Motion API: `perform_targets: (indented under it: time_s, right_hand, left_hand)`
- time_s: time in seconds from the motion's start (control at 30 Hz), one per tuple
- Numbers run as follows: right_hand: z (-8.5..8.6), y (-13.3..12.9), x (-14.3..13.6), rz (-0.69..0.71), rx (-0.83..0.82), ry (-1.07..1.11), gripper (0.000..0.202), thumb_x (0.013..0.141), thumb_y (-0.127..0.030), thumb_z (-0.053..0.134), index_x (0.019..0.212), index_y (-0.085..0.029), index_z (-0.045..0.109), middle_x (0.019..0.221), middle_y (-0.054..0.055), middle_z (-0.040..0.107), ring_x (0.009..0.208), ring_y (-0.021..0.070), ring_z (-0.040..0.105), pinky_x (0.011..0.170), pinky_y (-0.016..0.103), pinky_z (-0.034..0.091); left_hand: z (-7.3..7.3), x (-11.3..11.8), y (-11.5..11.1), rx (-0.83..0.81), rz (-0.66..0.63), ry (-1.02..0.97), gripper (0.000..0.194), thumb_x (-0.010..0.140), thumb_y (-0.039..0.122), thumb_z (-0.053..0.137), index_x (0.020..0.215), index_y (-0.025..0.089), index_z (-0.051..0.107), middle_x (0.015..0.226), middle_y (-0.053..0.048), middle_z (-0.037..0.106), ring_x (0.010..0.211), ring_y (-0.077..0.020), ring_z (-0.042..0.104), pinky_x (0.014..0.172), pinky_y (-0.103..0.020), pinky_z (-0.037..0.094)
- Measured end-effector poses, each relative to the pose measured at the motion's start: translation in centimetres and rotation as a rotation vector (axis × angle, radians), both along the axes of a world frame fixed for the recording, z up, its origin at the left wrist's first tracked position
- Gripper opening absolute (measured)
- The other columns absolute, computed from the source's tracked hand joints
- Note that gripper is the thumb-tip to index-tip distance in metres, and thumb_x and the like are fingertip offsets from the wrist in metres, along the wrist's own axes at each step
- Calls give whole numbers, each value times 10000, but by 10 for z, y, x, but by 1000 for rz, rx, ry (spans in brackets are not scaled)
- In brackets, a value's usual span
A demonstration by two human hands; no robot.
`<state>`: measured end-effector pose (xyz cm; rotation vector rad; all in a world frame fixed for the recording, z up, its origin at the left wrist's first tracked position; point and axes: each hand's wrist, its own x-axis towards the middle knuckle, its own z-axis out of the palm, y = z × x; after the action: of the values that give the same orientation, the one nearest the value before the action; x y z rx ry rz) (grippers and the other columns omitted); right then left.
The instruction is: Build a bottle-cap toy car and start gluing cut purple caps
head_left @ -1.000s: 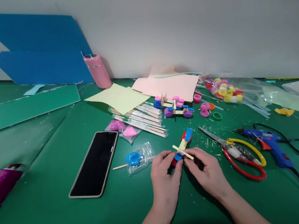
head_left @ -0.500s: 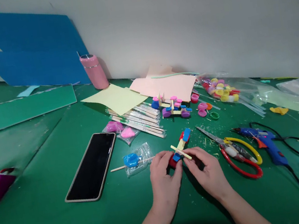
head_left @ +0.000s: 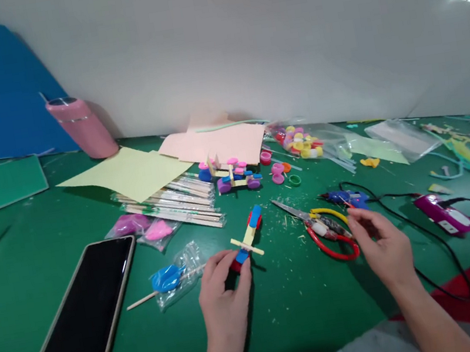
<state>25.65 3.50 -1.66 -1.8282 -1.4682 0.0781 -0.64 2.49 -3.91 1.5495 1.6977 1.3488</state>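
Observation:
My left hand [head_left: 224, 291] grips the near end of a small craft-stick model car [head_left: 250, 235], which has red round wheels, blue pieces on top and a stick glued across it. Over at the right, my right hand [head_left: 384, 247] is raised above a blue glue gun [head_left: 348, 198] with its fingers curled but apart. It covers the gun's handle, and I see nothing held in it. Scissors [head_left: 323, 227] with red and yellow handles lie just left of that hand.
A phone [head_left: 82, 313] and a wrapped blue clay piece on a stick [head_left: 166, 279] lie left. Behind are bundled sticks [head_left: 172, 204], finished model cars [head_left: 235, 176], coloured caps [head_left: 278, 172] and a pink tumbler [head_left: 82, 126]. A black cord and purple device [head_left: 444, 214] sit right.
My right hand has let go of the model car and moved right, over the glue gun. My left hand still holds the car. The view has turned to the right.

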Motion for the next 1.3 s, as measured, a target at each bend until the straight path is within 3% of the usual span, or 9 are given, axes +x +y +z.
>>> perform_targets:
  time_s: [0.23,0.47,0.6,0.73,0.83,0.9,1.03,1.13,1.3]
  right_hand:
    - [-17,21,58,-193,-180,-146,412,677,-289,630,1029,-98,533,914,115,575,799,237,551,672,371,470]
    - [-26,42,92,-222,-430,-206,242,869,-292,485,1063,-152,519,1030,45,566,843,162,579,716,357,485]
    - [-27,46,98,-231,-486,-211,327,690,-310,648,945,-123,564,876,101,614,770,242,595,645,369,469]
    - [-21,47,95,-260,-478,-162,205,571,-369,637,689,-221,556,616,103,595,659,342,598,548,417,406]
    - [-6,42,92,-264,-439,-80,202,571,-429,608,554,-288,465,506,77,533,633,342,594,548,430,370]
    - [6,34,87,-236,-407,11,186,599,-450,574,585,-297,469,507,71,533,626,324,599,545,430,372]
    - [27,12,59,-21,-395,267,198,695,-456,483,802,-291,503,722,96,637,707,250,637,571,348,457]
    - [32,-7,26,217,-402,611,197,705,-406,563,845,-273,529,671,88,614,621,234,615,542,335,476]
    - [25,-37,-9,358,-351,497,161,727,-366,599,679,-232,522,540,2,559,504,166,548,456,263,473]
  left_hand:
    - [2,-1,-3,32,11,-7,124,720,231,595,833,205,636,855,-32,575,787,-172,564,699,-288,462]
    - [6,-6,-16,127,0,75,135,723,162,587,854,177,616,837,-51,586,773,-169,573,674,-282,475]
    - [1,-8,-25,266,-97,255,189,705,109,597,884,170,602,907,-81,623,874,-203,576,773,-347,462]
    - [-5,-6,-29,293,-164,344,202,712,87,579,889,182,590,960,-95,643,949,-229,568,806,-391,457]
    - [-6,-5,-29,280,-174,357,181,723,98,566,881,184,589,967,-101,651,961,-234,569,808,-401,462]
    - [-6,-4,-28,277,-176,372,181,726,101,562,887,180,588,981,-108,652,973,-239,566,808,-409,462]
    - [-5,-3,-27,253,-175,404,167,727,111,562,875,183,592,987,-110,658,964,-251,568,788,-430,457]
    - [-4,-3,-27,236,-170,405,149,729,120,562,856,191,599,988,-102,663,963,-253,566,783,-435,451]
    - [-2,-5,-27,234,-178,381,141,731,122,560,849,183,607,1008,-105,660,995,-254,551,814,-431,434]
